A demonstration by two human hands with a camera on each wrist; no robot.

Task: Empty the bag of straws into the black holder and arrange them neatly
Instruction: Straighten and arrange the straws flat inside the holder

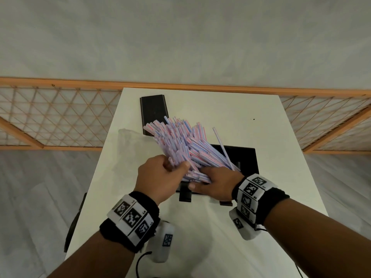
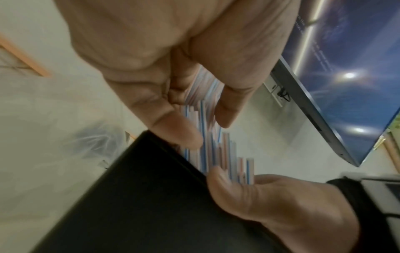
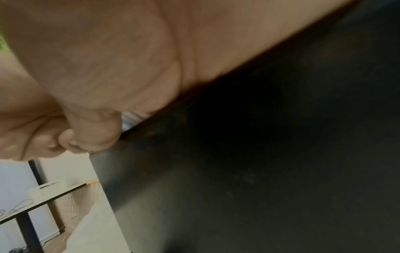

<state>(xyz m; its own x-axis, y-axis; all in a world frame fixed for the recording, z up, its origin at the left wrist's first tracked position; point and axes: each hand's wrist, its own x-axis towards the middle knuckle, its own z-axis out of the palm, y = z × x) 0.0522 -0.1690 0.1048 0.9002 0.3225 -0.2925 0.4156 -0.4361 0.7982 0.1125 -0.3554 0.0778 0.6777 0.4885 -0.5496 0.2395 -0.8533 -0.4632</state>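
Observation:
A thick bundle of red- and blue-striped white straws (image 1: 180, 143) fans up and to the left over the black holder (image 1: 248, 157) on the white table. My left hand (image 1: 172, 167) grips the bundle near its lower part, thumb on top. My right hand (image 1: 206, 180) curls round the straws' lower ends at the holder's near edge. In the left wrist view my left hand's thumb and fingers (image 2: 227, 109) close round the straws (image 2: 207, 150), and the right hand's thumb (image 2: 236, 190) lies under their ends beside the holder (image 2: 151, 205). The right wrist view is mostly palm and the holder's wall (image 3: 259, 171).
A flat black lid (image 1: 154, 111) lies at the table's far left, partly behind the straws. The limp clear plastic bag (image 1: 130, 145) lies left of the bundle. An orange lattice fence (image 1: 60, 117) runs behind the table (image 1: 261, 121).

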